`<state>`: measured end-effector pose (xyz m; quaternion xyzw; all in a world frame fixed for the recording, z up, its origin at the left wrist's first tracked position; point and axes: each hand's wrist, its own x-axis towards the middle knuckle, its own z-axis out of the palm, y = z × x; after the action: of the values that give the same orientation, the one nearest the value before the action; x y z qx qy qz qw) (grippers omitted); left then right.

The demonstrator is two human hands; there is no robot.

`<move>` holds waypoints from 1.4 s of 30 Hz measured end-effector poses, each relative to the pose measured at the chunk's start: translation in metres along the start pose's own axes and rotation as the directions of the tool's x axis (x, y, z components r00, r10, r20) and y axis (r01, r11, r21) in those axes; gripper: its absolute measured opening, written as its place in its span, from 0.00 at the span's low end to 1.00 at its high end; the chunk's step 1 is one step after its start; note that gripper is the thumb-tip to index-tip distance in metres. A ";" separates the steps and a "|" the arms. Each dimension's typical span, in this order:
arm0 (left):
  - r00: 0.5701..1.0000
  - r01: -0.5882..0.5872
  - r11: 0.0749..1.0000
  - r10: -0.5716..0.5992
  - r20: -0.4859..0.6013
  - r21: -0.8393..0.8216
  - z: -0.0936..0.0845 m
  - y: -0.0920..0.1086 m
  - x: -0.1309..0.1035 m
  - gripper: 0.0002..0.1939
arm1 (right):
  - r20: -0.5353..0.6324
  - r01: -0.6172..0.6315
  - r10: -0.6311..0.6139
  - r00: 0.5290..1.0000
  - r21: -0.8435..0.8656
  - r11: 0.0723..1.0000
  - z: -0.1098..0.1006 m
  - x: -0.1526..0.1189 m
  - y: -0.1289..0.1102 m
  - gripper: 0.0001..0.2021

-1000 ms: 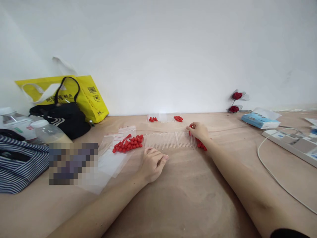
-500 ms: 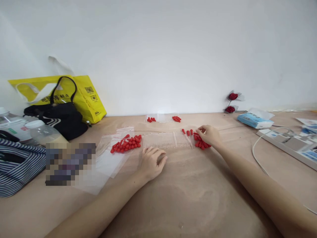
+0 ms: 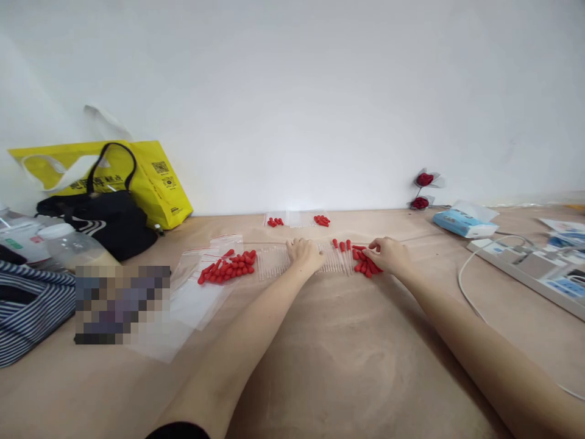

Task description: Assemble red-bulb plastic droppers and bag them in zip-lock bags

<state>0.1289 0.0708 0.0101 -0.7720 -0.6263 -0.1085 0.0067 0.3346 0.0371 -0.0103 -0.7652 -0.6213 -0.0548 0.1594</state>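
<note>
A row of thin clear tubes (image 3: 273, 261) lies side by side on the table. My left hand (image 3: 305, 254) rests over the middle of the row, its fingers curled down; what they hold, if anything, is hidden. At the row's right end, three red bulbs (image 3: 342, 246) top some tubes. My right hand (image 3: 388, 255) is just right of these, thumb and finger pinched at a small pile of red bulbs (image 3: 365, 267); what is between the fingertips is too small to tell. A bigger pile of red bulbs (image 3: 228, 268) lies left of the row on clear plastic bags (image 3: 183, 317).
Two bags with red bulbs (image 3: 322, 221) lie by the wall. On the left are a yellow bag (image 3: 169, 189), a black bag (image 3: 114, 222), a bottle (image 3: 77, 247) and a striped bag (image 3: 31, 311). Tissues (image 3: 464, 224), a power strip (image 3: 525, 268), a cable and fabric roses (image 3: 420, 202) stand right.
My left hand has moved forward and right, from in front of the tubes to on top of them. My right hand stays at the small red pile. The view has shifted slightly.
</note>
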 end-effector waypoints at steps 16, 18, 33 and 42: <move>0.995 -0.023 0.998 0.017 0.098 0.064 -0.010 0.017 0.011 0.07 | 0.039 -0.012 0.011 0.999 0.014 1.000 0.001 0.000 -0.004 0.10; 0.994 -0.098 0.993 0.095 0.057 0.057 -0.020 0.012 0.000 0.07 | 0.028 -0.021 0.020 0.999 0.021 1.000 0.000 0.001 -0.004 0.10; 0.782 -0.611 0.779 0.621 -0.046 0.142 -0.028 -0.094 -0.109 0.10 | -0.015 0.432 -0.465 0.885 0.401 0.808 -0.001 -0.077 -0.092 0.04; 0.865 -0.501 0.853 0.490 -0.109 -0.144 -0.015 -0.093 -0.109 0.04 | -0.088 0.631 -0.692 0.717 0.505 0.589 -0.003 -0.065 -0.065 0.15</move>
<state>0.0156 -0.0164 -0.0058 -0.9009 -0.3942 -0.1814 -0.0091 0.2580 -0.0132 -0.0142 -0.4114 -0.8607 0.0981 0.2833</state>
